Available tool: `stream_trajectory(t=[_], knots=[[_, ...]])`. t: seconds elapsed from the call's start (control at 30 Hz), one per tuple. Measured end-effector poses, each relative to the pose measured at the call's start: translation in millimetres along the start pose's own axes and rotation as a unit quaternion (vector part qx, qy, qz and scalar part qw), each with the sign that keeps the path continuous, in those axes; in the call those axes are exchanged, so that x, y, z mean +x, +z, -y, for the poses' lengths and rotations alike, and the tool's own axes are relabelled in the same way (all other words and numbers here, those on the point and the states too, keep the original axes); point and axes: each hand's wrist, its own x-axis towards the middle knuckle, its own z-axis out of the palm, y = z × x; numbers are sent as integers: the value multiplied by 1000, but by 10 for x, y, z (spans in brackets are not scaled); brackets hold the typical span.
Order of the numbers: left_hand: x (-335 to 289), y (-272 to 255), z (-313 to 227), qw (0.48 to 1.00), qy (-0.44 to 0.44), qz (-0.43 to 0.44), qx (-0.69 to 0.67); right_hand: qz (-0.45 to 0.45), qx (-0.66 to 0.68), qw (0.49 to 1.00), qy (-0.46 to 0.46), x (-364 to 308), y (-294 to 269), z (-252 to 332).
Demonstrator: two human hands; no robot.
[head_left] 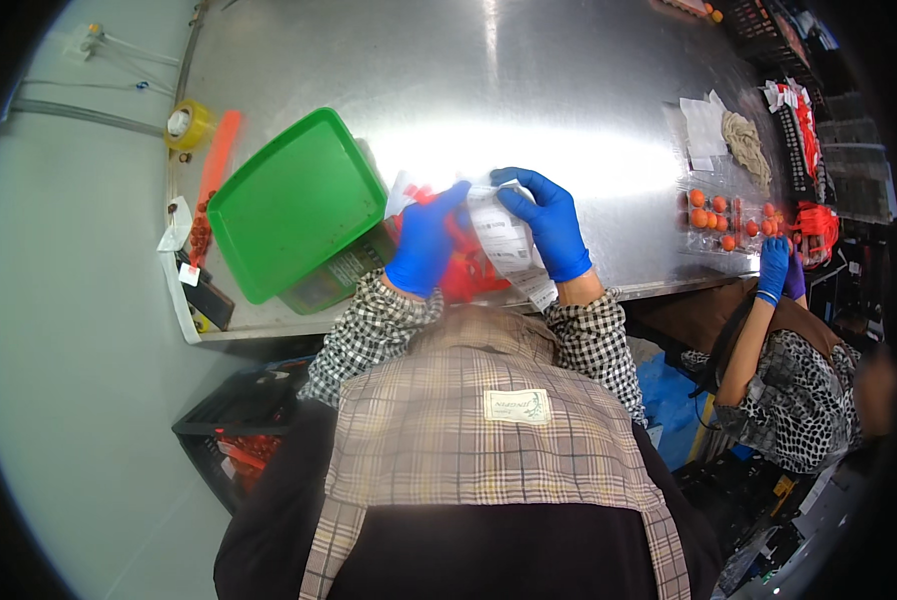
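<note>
My left hand [427,240], in a blue glove, is closed around a bundle of red netting [474,272] that hangs down near my apron. A white piece sticks out on the bundle's far side. My right hand [557,228], also gloved in blue, pinches a strip of printed white labels [506,238] from its right side. The strip dangles past the table's near edge, and my left fingertips come close to its top. Just left of my left hand, a green plastic tray [299,200] sits tilted on a clear container [334,275].
The steel table [449,90] meets a wall at left, near yellow tape [189,125]. A black crate [259,425] stands below. At right, a co-worker's gloved hand [773,268] is beside packs of orange-red fruit [714,218]; cloth [746,145] and papers [705,130] lie beyond.
</note>
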Motion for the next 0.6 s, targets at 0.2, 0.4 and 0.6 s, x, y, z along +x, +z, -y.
stream_trajectory(t=[0.2,0.4,0.6], knots=[[1,-19,101,998,-4,-32,-57,-60,-230,970,-52,55,-192,-80],[-26,59,-80,998,-16,-19,-57,54,-37,998,24,-92,-10,325],[-95,10,39,999,-20,-5,48,-29,-128,991,-27,34,8,-117]])
